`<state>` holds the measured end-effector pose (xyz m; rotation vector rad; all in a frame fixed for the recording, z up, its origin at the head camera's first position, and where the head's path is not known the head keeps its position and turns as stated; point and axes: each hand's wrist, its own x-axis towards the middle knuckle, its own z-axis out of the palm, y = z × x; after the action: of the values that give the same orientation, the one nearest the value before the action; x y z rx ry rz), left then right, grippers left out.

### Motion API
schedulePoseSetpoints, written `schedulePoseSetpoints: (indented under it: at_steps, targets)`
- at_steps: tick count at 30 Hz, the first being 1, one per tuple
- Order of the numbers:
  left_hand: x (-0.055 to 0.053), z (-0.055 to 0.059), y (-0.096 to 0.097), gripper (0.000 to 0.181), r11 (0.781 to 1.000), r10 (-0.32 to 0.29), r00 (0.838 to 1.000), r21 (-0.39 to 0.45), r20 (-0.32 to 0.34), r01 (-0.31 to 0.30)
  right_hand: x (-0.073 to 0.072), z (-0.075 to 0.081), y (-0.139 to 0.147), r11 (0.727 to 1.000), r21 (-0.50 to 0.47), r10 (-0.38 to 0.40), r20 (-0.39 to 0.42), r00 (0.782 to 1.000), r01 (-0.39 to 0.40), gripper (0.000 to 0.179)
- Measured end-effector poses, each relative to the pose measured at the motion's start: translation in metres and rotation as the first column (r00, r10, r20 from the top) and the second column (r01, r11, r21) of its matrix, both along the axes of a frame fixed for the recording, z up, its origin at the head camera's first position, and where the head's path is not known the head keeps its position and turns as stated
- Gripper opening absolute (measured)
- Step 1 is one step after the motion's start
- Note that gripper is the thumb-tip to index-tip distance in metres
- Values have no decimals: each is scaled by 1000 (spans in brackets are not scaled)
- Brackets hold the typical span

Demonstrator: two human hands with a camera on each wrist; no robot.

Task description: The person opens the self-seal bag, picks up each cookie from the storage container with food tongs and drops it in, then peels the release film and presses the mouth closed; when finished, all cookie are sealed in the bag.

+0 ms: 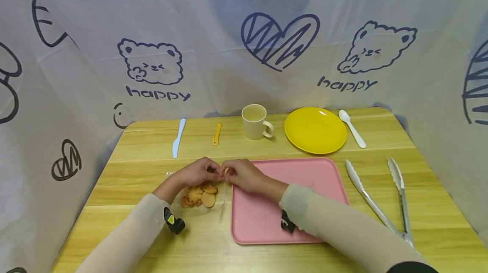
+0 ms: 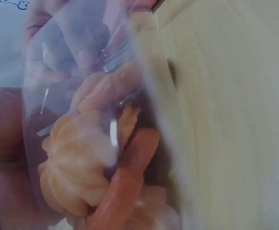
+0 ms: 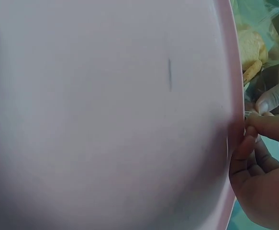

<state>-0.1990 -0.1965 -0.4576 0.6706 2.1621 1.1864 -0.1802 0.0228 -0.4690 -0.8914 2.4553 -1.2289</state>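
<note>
A clear plastic bag [image 1: 219, 208] with several golden-brown, bread-like pieces [image 1: 194, 196] in it lies left of the pink tray [image 1: 248, 226]. My left hand [image 1: 199, 173] pinches its edge above the pieces. Beside it, fingertips almost meeting, my right hand [image 1: 245, 175] also pinches the bag edge, over the tray's upper left corner. Through the film in the left wrist view, a ridged, rounded piece [image 2: 74, 163] shows close up. The right wrist view has my right hand [image 3: 263, 167] at the tray's rim, its thumb and fingers together.
Along the back stand a light blue knife [image 1: 178, 138], a small yellow-orange utensil [image 1: 217, 134], a cream mug [image 1: 254, 122], a yellow plate [image 1: 315, 131] and a white spoon [image 1: 352, 129]. Spread metal tongs [image 1: 404, 209] lie right of the tray. A printed curtain [image 1: 213, 73] hangs behind the table.
</note>
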Motion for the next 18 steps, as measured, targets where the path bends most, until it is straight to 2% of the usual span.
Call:
schedulePoseSetpoints:
  at_steps: [10, 18]
  targets:
    - [0, 0, 0, 14, 1000, -17, 999, 20, 31, 17, -4, -4, -3, 1000, -25, 16, -23, 1000, -16, 12]
    - [0, 0, 0, 16, 999, -16, 999, 36, 45, 14, -6, -4, -1, 999, -8, 50, -67, 997, -51, 10]
